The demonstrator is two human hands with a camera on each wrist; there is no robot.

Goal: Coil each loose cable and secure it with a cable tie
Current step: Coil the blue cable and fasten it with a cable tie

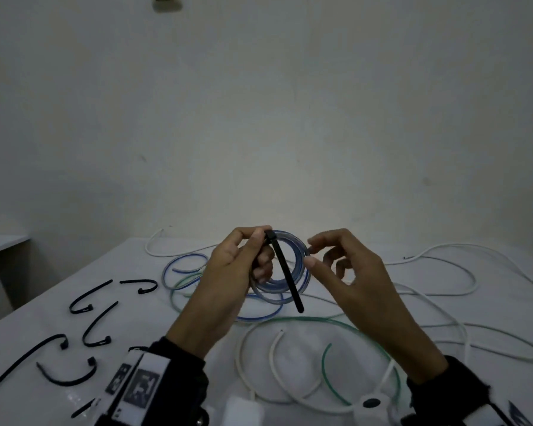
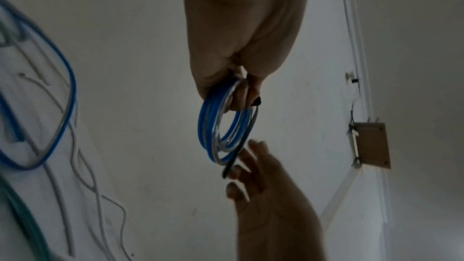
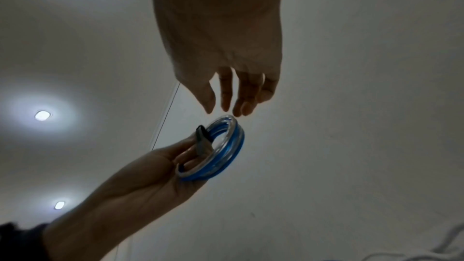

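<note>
While my left hand (image 1: 228, 269) pinches coil (image 1: 290, 272) and tie (image 1: 285, 272), right hand (image 1: 351, 272) fingers apart; I judge the coil could spring loose.

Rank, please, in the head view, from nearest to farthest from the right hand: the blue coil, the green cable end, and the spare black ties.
From the right hand:
1. Blue coil: beside its fingertips, held in the left hand.
2. Green cable end: below, on the table.
3. Spare black ties: far left.
</note>
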